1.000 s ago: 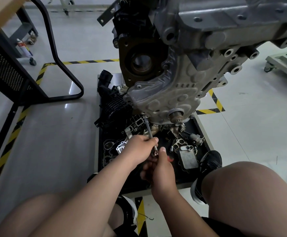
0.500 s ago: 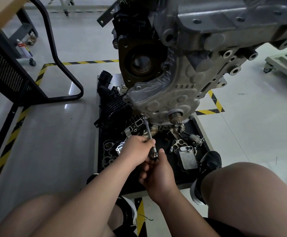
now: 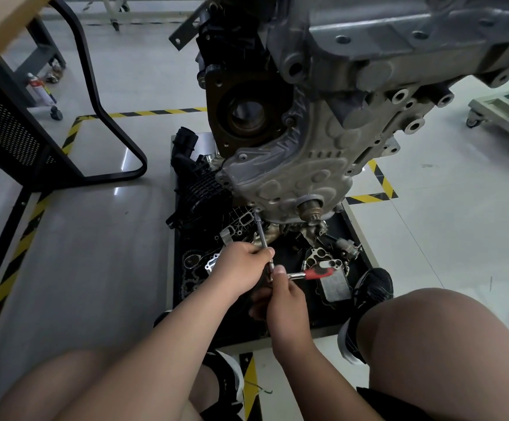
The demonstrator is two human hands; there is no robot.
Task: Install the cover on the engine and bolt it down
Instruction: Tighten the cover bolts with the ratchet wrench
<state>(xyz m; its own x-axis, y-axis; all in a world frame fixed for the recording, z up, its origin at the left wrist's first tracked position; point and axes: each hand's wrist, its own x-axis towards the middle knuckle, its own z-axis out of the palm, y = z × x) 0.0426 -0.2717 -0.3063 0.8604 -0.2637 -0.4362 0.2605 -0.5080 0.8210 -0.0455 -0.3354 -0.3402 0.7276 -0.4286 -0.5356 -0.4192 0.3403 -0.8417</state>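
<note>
Looks well along, with the cover seated on the near lower face of the engine and bolting probably under way at its lower left corner, more maybe left; pinches the bar with the left hand, curls the right hand round the ratchet head, handle pointing right.

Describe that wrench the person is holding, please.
The wrench is shiny metal with a red-and-black handle sticking out to the right. A long thin extension rises from its head, tilted, to the cover's lower edge. The left hand grips the extension; the right hand holds the head, thumb on top.
</note>
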